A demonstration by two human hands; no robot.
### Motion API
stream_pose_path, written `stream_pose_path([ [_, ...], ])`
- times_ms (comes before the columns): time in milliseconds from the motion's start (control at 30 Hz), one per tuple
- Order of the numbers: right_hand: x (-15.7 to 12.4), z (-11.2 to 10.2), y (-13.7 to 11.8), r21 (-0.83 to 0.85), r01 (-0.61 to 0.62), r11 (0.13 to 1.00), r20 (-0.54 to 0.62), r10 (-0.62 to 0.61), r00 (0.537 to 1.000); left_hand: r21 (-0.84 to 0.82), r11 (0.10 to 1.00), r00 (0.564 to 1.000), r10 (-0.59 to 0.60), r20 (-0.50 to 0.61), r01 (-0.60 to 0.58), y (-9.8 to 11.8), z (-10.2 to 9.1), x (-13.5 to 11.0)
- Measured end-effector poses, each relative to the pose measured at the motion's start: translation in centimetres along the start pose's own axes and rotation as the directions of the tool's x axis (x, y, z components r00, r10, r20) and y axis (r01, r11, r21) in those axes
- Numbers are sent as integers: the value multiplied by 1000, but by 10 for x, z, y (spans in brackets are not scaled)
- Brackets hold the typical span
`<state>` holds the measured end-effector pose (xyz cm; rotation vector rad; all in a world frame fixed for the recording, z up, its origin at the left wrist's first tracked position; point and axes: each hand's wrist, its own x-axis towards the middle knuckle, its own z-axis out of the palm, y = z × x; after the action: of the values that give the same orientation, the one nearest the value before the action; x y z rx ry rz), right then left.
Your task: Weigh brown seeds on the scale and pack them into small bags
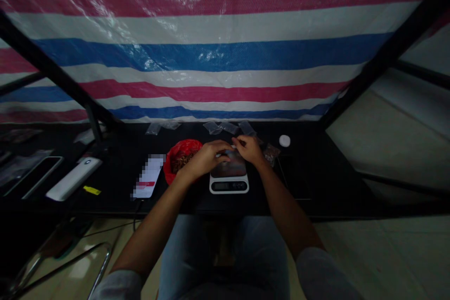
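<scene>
Plastic film bag [228, 152] held over digital kitchen scale [229, 185], centre of frame.

Left hand [207, 158] and right hand [249, 148] close together, fingers apparently pinching the bag; grip partly hidden. Bag judged light, soft, slippery: take hold at its edge. Red plastic bag [190, 146] of brown shreds [179, 162] lies just left.

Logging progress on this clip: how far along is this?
Done: a clear bag holding brown shreds lies right of the digital kitchen scale. In hand: the left hand and right hand meet above the scale. Left: clear bags at the back of the black table look empty; brown shreds remain in the red plastic bag.
</scene>
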<state>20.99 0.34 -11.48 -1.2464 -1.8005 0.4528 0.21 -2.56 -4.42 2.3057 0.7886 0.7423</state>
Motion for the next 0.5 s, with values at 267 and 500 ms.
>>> stream_pose_path([
  [267,-1,-1,-2,-7,-2,1000,-13,2,1000,-78,997,999,-28,-28,26,-9,4,-2],
  [500,0,-1,-2,-14,-6,1000,-9,6,1000,-78,996,997,-36,-64,31,-4,-2,-4],
])
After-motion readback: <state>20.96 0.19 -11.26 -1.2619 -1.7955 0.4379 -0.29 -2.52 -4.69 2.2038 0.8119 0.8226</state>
